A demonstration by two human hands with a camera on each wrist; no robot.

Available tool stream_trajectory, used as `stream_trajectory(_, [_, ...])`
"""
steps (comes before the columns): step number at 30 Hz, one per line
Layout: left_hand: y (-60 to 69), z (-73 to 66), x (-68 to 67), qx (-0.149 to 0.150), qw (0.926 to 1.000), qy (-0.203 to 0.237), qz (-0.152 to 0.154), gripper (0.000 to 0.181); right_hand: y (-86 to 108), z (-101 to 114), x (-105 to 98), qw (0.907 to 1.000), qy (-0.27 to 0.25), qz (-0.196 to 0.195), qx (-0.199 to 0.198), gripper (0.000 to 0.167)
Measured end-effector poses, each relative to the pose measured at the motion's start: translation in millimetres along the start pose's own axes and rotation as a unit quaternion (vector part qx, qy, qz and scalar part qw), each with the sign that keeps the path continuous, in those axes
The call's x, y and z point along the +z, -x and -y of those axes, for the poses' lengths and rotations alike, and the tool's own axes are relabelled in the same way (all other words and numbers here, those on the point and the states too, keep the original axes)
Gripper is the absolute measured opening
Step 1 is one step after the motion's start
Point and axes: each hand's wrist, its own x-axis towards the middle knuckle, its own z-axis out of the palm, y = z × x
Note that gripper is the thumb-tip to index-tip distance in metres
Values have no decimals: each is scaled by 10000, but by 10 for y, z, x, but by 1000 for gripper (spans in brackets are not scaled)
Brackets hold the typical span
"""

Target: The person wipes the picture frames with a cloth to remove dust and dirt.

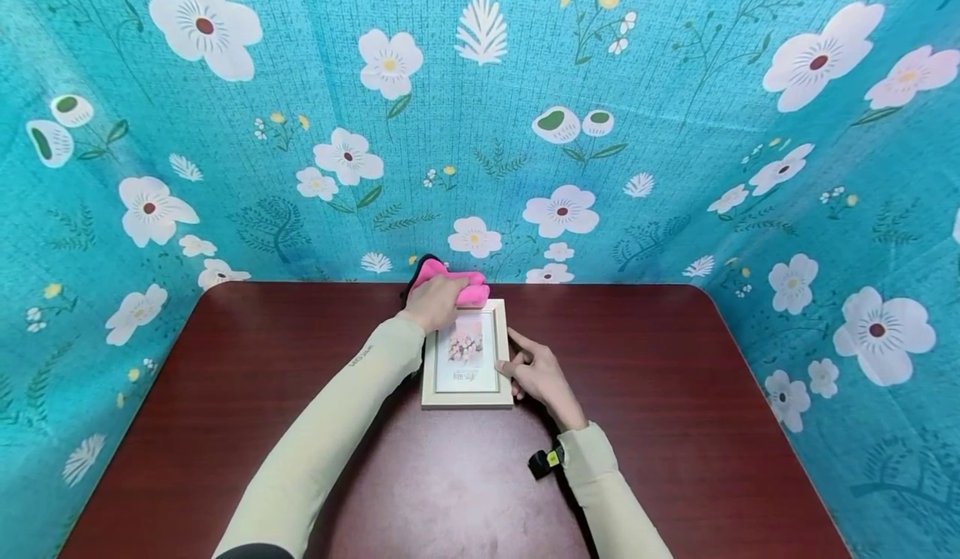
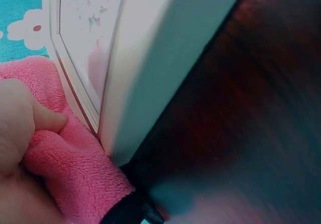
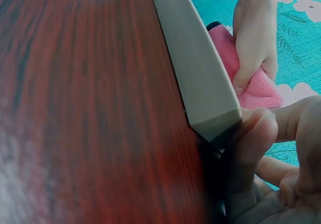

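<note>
A cream picture frame point(image 1: 431, 380) with a pink floral print lies face up on the table. My left hand point(image 1: 435, 302) grips a fluffy pink cloth point(image 1: 472, 294) with black edging at the frame's far edge. In the left wrist view the cloth point(image 2: 75, 169) bunches under the fingers and touches the frame's border point(image 2: 135, 63). On the right side, my right hand point(image 1: 543, 380) holds the frame, thumb on its front border and index finger along the side. The right wrist view shows these fingers point(image 3: 261, 128) at the frame's corner; part of the grip is hidden.
The dark red wooden table point(image 1: 300, 342) has a glossy top. Behind it and along both sides hangs a turquoise curtain point(image 1: 450, 142) with white flowers, close to the cloth at the far edge. A black strap device point(image 1: 540, 464) sits on the right wrist.
</note>
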Motion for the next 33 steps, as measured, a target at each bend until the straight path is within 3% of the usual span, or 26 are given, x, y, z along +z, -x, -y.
stream_trajectory(10, [102,58,-50,140,9996,210,-152,65,31,1,-16,10000,-41,6,16,72])
stream_trajectory(16, [121,201,-46,113,9990,407,-131,67,57,-4,0,10000,-18,49,-11,73])
stream_trajectory(25, [233,448,-82,231,9974,514,-459,54,69,-16,9,9999,-8,71,-82,75])
stream_trajectory(30, [315,576,-211,42,9974,682,-212,72,79,-17,3,9999,-32,65,-109,74])
stream_trajectory(33, [339,620,-304,-43,9956,927,-99,70,81,-15,7,9999,-39,87,-135,74])
